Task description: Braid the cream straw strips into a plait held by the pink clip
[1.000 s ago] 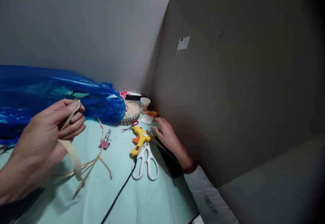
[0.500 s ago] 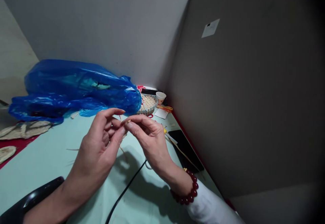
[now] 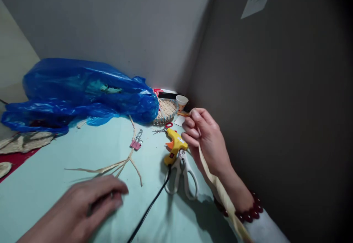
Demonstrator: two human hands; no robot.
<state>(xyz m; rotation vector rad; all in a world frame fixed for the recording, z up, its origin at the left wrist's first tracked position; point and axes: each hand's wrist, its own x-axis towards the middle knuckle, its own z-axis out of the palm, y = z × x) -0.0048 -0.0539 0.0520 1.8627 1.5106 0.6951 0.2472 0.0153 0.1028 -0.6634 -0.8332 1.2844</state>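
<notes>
My right hand [image 3: 205, 136] is closed round a long pale straw strip [image 3: 220, 193], held near the right wall above the table; the strip trails down past my wrist and red bead bracelet. My left hand [image 3: 82, 208] is low over the mint-green table top [image 3: 68, 154], blurred by motion, fingers curled, nothing visible in it. Just beyond it lies a braided bundle of straw strips [image 3: 121, 164] with a pink binder clip [image 3: 135, 144] on it. A yellow glue gun [image 3: 174, 148] and white-handled scissors [image 3: 183, 177] lie between the hands.
A big blue plastic bag [image 3: 82, 92] fills the back left. A woven tray [image 3: 167, 110], paper cup [image 3: 182, 101], small red-handled scissors [image 3: 164, 128] and a phone sit in the corner. The glue gun's black cord [image 3: 149, 208] runs toward me. Walls close the back and right.
The hands were together at centre, pinching the strip. Now the right hand has pulled it away to the right and the left hand has dropped to the table.
</notes>
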